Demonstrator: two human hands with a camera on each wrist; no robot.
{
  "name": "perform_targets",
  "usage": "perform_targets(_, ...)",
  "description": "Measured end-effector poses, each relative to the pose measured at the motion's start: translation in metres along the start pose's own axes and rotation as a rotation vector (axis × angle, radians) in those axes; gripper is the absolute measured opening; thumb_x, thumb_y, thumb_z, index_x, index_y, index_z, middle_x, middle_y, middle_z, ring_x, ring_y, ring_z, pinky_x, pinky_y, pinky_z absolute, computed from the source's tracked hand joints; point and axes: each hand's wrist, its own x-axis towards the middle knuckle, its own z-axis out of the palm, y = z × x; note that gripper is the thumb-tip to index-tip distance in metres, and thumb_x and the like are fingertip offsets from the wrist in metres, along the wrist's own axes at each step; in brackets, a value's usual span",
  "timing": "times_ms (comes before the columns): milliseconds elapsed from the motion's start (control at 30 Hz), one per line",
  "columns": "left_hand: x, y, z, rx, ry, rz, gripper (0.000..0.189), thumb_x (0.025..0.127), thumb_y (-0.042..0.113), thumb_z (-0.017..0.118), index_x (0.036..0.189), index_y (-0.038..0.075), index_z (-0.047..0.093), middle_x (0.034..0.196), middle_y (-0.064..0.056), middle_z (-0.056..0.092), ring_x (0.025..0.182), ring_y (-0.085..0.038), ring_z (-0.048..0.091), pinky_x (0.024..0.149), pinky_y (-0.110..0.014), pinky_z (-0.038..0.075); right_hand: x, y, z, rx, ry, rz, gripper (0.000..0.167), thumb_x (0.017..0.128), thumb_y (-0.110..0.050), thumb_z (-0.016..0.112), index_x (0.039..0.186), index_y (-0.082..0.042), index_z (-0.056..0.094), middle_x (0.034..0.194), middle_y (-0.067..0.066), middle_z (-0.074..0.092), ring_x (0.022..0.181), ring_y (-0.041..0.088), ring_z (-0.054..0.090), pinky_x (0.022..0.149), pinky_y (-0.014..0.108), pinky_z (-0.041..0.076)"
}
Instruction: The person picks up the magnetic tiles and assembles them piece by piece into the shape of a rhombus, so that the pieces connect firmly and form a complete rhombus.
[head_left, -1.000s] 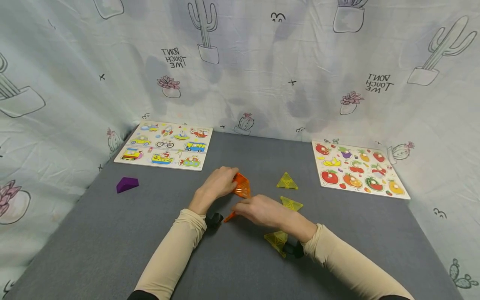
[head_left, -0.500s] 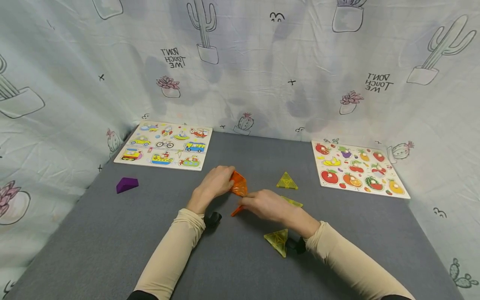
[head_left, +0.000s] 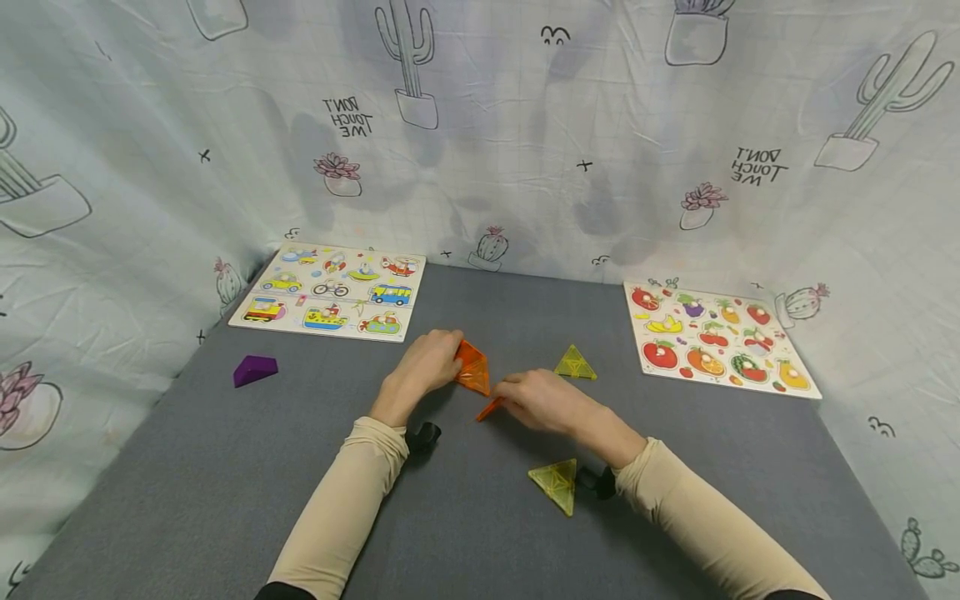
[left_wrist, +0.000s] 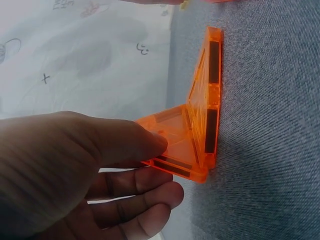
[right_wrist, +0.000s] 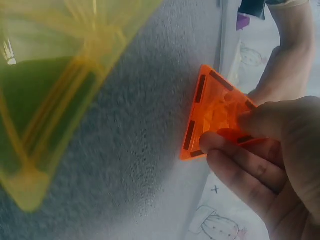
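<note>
My left hand (head_left: 423,375) pinches an orange triangular magnetic tile (left_wrist: 175,142) between thumb and fingers. Along one edge it meets a second orange tile (left_wrist: 204,100), which stands at an angle to it close over the cloth. In the head view this orange pair (head_left: 472,368) shows just right of the left hand. A separate orange triangular tile (right_wrist: 215,102) is pinched by my right hand (head_left: 551,404), its lower tip pointing toward the person. Two yellow triangular tiles lie near the right hand: one beyond it (head_left: 575,363), one nearer the person (head_left: 556,485).
A purple block (head_left: 255,370) lies on the grey table cloth (head_left: 225,483) at left. A vehicle puzzle board (head_left: 352,313) stands at back left, a fruit puzzle board (head_left: 723,350) at right. A printed white curtain (head_left: 510,150) closes off the back.
My right hand has moved away from the person and a little right with its orange tile, and now covers a middle yellow tile. The left hand has shifted slightly left with the orange pair.
</note>
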Motion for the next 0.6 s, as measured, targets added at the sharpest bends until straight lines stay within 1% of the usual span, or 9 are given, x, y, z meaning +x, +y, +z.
perform_targets(133, 0.0, -0.001, 0.0, 0.001, 0.002, -0.005, 0.007, 0.084, 0.005, 0.065, 0.088, 0.003, 0.06, 0.077, -0.009, 0.062, 0.065, -0.022, 0.054, 0.061, -0.039, 0.046, 0.0, 0.005, -0.003, -0.013, -0.004, 0.051, 0.013, 0.087, -0.006, 0.069, 0.097, -0.013, 0.072, 0.086, 0.0, 0.072, 0.067, 0.011, 0.065, 0.06, 0.023, 0.052)
perform_targets(233, 0.0, -0.001, -0.001, 0.003, 0.002, -0.005, 0.007, 0.083, 0.005, 0.065, 0.088, 0.003, 0.059, 0.077, -0.01, 0.062, 0.065, -0.022, 0.054, 0.062, -0.039, 0.046, 0.0, 0.008, -0.006, -0.017, 0.021, 0.07, 0.012, 0.087, -0.005, 0.069, 0.097, -0.012, 0.072, 0.088, 0.001, 0.072, 0.066, 0.011, 0.065, 0.06, 0.022, 0.052)
perform_targets(300, 0.0, 0.0, -0.001, 0.003, 0.001, -0.005, 0.007, 0.083, 0.005, 0.064, 0.088, 0.003, 0.059, 0.077, -0.01, 0.062, 0.065, -0.022, 0.054, 0.062, -0.039, 0.046, 0.001, 0.01, -0.008, -0.023, 0.054, 0.075, 0.011, 0.087, -0.005, 0.069, 0.096, -0.011, 0.071, 0.088, 0.001, 0.072, 0.065, 0.011, 0.064, 0.059, 0.022, 0.052)
perform_targets(433, 0.0, 0.0, -0.002, -0.002, 0.002, 0.0, 0.007, 0.082, 0.004, 0.064, 0.087, 0.003, 0.059, 0.077, -0.01, 0.062, 0.065, -0.023, 0.055, 0.063, -0.04, 0.047, 0.004, 0.012, -0.01, -0.063, 0.15, 0.095, 0.011, 0.084, -0.004, 0.07, 0.094, -0.009, 0.071, 0.085, 0.003, 0.072, 0.065, 0.012, 0.064, 0.059, 0.025, 0.052)
perform_targets(533, -0.001, -0.001, -0.001, -0.008, 0.0, 0.005, 0.007, 0.082, 0.005, 0.065, 0.087, 0.004, 0.059, 0.077, -0.01, 0.062, 0.066, -0.023, 0.056, 0.063, -0.04, 0.047, 0.005, 0.013, -0.01, -0.114, 0.208, 0.141, 0.012, 0.082, -0.005, 0.071, 0.094, -0.008, 0.071, 0.079, 0.004, 0.071, 0.063, 0.013, 0.062, 0.057, 0.027, 0.05)
perform_targets(600, -0.001, -0.001, -0.001, -0.014, -0.006, 0.006, 0.007, 0.083, 0.005, 0.065, 0.087, 0.004, 0.06, 0.077, -0.01, 0.062, 0.065, -0.023, 0.055, 0.063, -0.04, 0.047, 0.005, 0.014, -0.009, -0.135, 0.222, 0.182, 0.013, 0.081, -0.005, 0.072, 0.094, -0.007, 0.071, 0.076, 0.004, 0.07, 0.059, 0.014, 0.06, 0.054, 0.028, 0.048)
